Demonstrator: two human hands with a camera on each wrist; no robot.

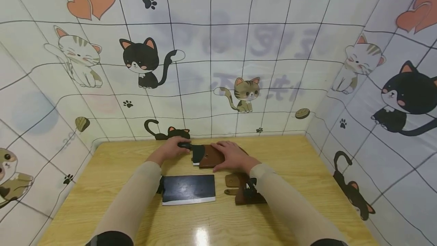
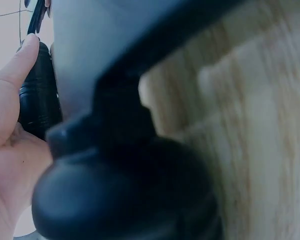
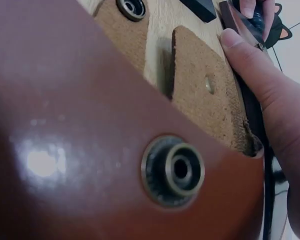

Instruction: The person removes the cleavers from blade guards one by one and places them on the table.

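At the back of the wooden table, a cleaver (image 1: 198,153) with a dark blade lies partly inside a brown leather sheath (image 1: 209,156). The left hand (image 1: 172,148) grips its black handle (image 1: 184,145); in the left wrist view the thumb of that hand (image 2: 10,130) lies along a black handle (image 2: 39,95). Over the sheath, the right hand (image 1: 233,156) rests with fingers spread. The right wrist view has this hand (image 3: 275,95) beside the sheath's edge. How far the blade goes in is hidden by leather.
Nearer the front lies a second cleaver (image 1: 189,189), its handle partly behind the left sleeve. A second brown sheath (image 1: 241,196) with straps and metal snaps (image 3: 180,169) lies under the right forearm. Cat-patterned cloth (image 1: 211,56) stands behind and beside the table (image 1: 201,219).
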